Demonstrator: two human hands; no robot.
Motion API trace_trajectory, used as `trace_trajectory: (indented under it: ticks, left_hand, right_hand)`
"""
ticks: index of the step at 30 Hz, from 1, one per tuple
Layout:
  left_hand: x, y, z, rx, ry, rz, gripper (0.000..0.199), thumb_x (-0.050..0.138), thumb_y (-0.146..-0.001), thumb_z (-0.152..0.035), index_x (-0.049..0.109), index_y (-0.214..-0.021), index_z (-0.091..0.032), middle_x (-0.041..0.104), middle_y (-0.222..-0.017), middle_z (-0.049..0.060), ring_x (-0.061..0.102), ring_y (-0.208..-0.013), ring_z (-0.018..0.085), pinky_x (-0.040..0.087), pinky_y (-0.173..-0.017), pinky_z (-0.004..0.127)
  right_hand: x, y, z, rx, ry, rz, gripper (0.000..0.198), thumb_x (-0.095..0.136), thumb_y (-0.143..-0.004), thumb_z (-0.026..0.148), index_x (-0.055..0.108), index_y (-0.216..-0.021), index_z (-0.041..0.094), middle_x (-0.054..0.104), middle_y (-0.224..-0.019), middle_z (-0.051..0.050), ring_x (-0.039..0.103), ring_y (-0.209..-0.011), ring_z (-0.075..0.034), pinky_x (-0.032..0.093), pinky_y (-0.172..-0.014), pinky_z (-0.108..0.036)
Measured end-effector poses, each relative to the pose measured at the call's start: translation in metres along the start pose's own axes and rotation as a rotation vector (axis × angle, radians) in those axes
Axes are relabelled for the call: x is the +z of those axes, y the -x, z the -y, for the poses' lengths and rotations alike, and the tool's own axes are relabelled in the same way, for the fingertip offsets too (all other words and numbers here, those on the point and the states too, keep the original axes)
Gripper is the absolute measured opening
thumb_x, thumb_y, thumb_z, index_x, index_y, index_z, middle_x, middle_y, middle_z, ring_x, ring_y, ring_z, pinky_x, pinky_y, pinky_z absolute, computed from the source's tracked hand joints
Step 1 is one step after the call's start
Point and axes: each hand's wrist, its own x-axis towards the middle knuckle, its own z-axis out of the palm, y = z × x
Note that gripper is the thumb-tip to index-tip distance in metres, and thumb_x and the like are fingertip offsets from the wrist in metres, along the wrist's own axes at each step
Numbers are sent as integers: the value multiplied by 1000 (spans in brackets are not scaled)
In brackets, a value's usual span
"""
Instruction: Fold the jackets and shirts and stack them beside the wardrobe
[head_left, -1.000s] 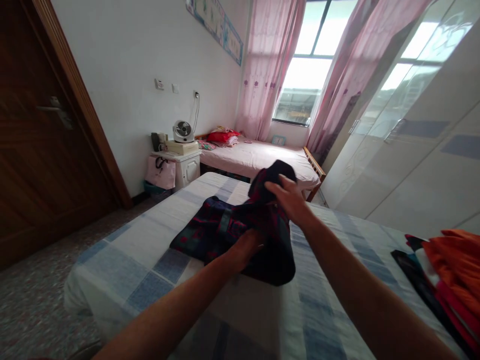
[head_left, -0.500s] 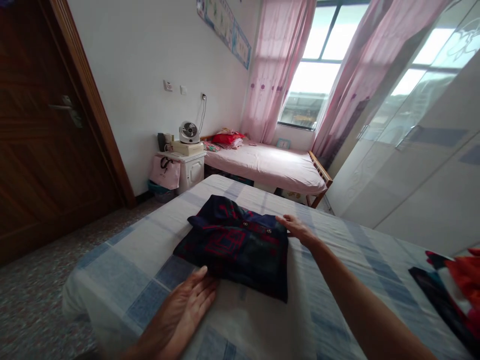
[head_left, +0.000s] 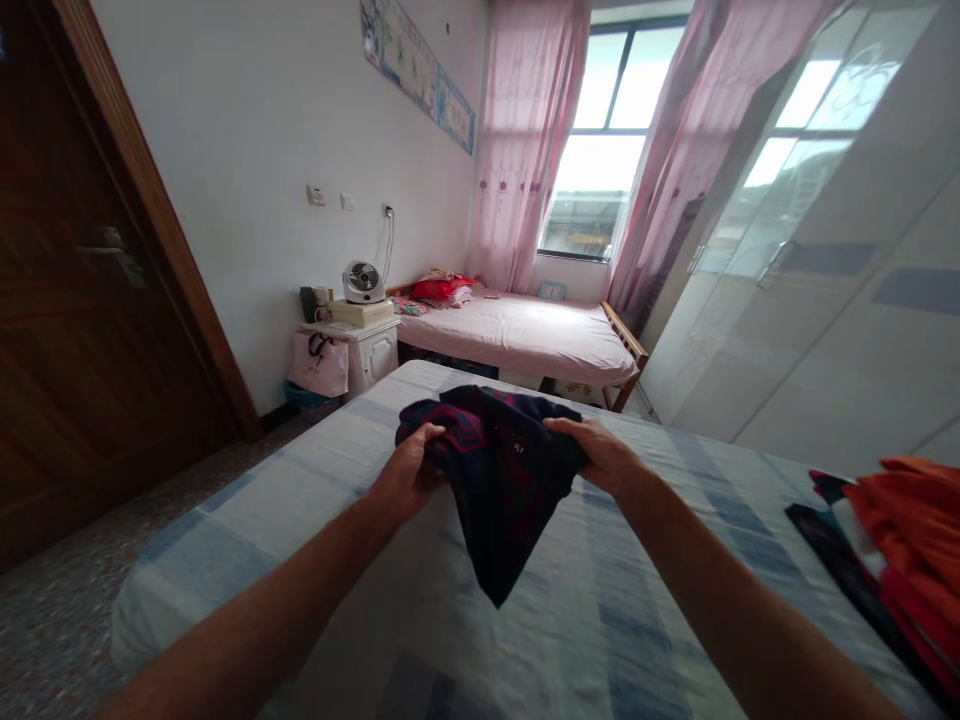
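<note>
A dark navy shirt (head_left: 510, 480) with red patterning and small buttons is gathered up between my hands over the bed. Its lower part hangs down in a point. On its left side my left hand (head_left: 416, 465) grips the cloth, thumb on top and the other fingers mostly hidden beneath. My right hand (head_left: 596, 452) pinches the opposite side in the same way. Under the shirt spreads the blue-and-white checked bedsheet (head_left: 300, 540).
A stack of folded clothes (head_left: 892, 530), orange on top, lies at the bed's right. Beyond stand a second bed with a pink sheet (head_left: 517, 330) and a white cabinet (head_left: 375, 355) bearing a fan (head_left: 363, 282). A wardrobe (head_left: 787, 330) lines the right; a wooden door (head_left: 90, 290) is left.
The shirt lay flat and folded, with my left hand open at its near edge. Now both hands hold its sides and it is lifted and bunched. The view has shifted slightly right.
</note>
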Motion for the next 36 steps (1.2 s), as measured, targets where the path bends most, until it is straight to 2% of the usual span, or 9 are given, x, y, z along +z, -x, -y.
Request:
trace_trajectory:
  ticks: [5,10,14,18,23,26,30,34,36]
  left_hand:
    - [13,-7,-14,-63,-176,255,26,44,-76,-20,67,-85,-11,70,-76,7,67,-72,17,55,-72,29]
    - [-3,-12,31,-135,-559,292,13,60,-66,-19,67,-75,-12,68,-66,5,63,-58,17,52,-56,27]
    - [-18,-5,52,14,-797,233,24,70,-62,-30,66,-82,-17,63,-62,-1,57,-54,14,43,-45,20]
    - [-23,6,53,317,-1146,174,37,65,-68,-46,67,-90,-18,64,-71,3,58,-57,17,44,-49,24]
    - [-10,7,59,445,-1456,250,41,52,-76,-56,69,-78,-19,68,-74,7,63,-74,24,46,-66,30]
    - [2,-1,67,527,-1490,215,36,57,-73,-53,64,-65,-19,65,-72,8,62,-79,27,43,-74,33]
    - [11,-11,74,581,-1476,168,23,61,-69,-37,55,-55,-20,57,-68,6,59,-78,25,42,-76,35]
    - [13,-10,72,613,-1380,214,10,51,-70,-24,56,-63,-20,56,-70,2,57,-75,19,43,-76,32]
    - [12,-7,70,586,-1258,281,19,44,-75,-28,60,-78,-19,59,-71,1,58,-71,17,45,-72,30]
  right_hand:
    - [-22,96,18,-137,-88,-181,25,73,-63,23,65,-87,17,71,-73,0,65,-60,-12,54,-62,-21]
    - [-40,181,-48,10,176,-173,43,68,-68,37,64,-107,21,70,-104,-7,66,-94,-25,54,-80,-36]
    - [-71,209,-84,99,517,-201,52,63,-71,48,63,-114,19,65,-117,-9,60,-107,-28,50,-89,-38]
    - [-101,193,-79,129,574,-359,61,55,-76,54,56,-125,16,63,-119,-12,62,-101,-25,54,-75,-32]
    - [-111,127,-73,73,679,-378,55,55,-79,48,56,-122,13,64,-114,-12,63,-97,-23,52,-72,-29]
    - [-109,83,-78,67,853,-466,51,56,-78,48,59,-114,12,68,-102,-12,63,-92,-24,48,-79,-32]
    - [-103,51,-81,28,873,-498,33,62,-74,41,65,-95,15,69,-93,-10,61,-94,-27,45,-82,-34]
    - [-94,49,-69,-60,798,-444,16,60,-73,31,64,-84,20,69,-85,-4,63,-87,-21,46,-77,-29]
    - [-91,51,-60,-140,584,-339,19,56,-76,35,63,-88,21,68,-84,-2,63,-77,-17,49,-70,-27]
